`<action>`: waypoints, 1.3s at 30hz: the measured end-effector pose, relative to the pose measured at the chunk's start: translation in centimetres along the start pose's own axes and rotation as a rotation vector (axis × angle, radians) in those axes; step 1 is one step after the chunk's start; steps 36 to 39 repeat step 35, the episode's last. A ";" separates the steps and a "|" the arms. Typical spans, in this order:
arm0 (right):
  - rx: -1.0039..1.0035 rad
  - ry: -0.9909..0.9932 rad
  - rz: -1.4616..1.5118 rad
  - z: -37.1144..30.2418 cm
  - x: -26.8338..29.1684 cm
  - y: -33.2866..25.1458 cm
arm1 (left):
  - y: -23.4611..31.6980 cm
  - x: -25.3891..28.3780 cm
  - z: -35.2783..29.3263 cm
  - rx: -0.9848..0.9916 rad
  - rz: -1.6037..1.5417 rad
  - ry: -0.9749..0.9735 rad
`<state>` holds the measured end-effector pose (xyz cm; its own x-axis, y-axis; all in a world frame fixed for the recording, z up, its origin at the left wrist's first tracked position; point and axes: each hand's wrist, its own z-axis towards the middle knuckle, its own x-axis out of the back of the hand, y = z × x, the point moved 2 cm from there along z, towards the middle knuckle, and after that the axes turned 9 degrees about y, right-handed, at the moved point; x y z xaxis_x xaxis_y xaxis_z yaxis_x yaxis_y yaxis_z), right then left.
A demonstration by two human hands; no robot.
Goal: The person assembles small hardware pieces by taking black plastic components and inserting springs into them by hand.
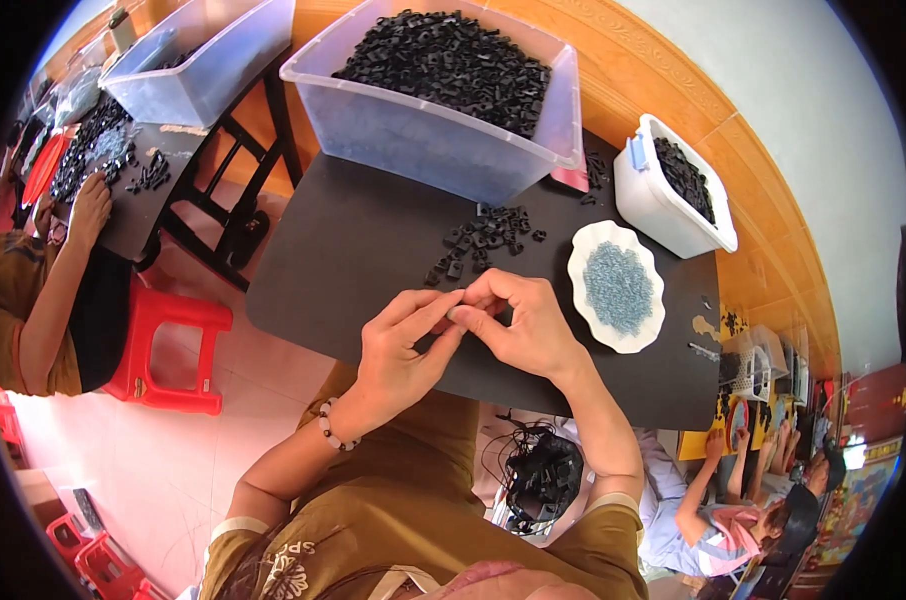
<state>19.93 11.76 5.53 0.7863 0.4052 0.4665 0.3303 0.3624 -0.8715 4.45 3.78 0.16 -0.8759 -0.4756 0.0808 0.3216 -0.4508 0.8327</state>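
Over the near part of the dark table [323, 235], my left hand [401, 345] and my right hand [525, 325] meet with fingertips pinched together. Whatever sits between them is too small and covered to make out. Just beyond my fingers lies a loose heap of small black plastic pieces [488, 232]. To the right of my right hand stands a white scalloped dish [579, 262], holding many tiny blue-grey clear pieces [618, 288]. A beaded bracelet [328, 425] circles my left wrist.
A large clear bin [423, 150] of black pieces stands at the table's back, with a smaller white bin [663, 210] on its right. Leftward are a red stool [178, 345] and a co-worker's hand [91, 208] at another table. Other people [718, 525] sit at lower right.
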 end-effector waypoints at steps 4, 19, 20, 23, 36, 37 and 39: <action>0.048 -0.031 -0.043 -0.1 0.4 -0.1 | 0.2 -0.1 0.1 0.019 0.027 -0.027; -0.362 0.710 -0.903 -2.4 20.0 7.9 | 0.8 0.1 0.4 0.072 0.026 -0.057; -0.370 0.712 -0.906 -2.3 20.2 8.2 | 0.7 0.1 0.4 0.093 0.013 -0.051; -0.416 0.688 -0.939 -1.9 20.2 8.8 | 0.3 0.1 0.3 0.149 -0.039 -0.036; -0.453 0.661 -0.842 -0.1 19.0 11.3 | -0.5 0.5 0.1 0.121 -0.088 -0.101; -0.453 0.661 -0.842 -0.1 19.0 11.3 | -0.5 0.5 0.1 0.121 -0.088 -0.101; -0.453 0.661 -0.842 -0.1 19.0 11.3 | -0.5 0.5 0.1 0.121 -0.088 -0.101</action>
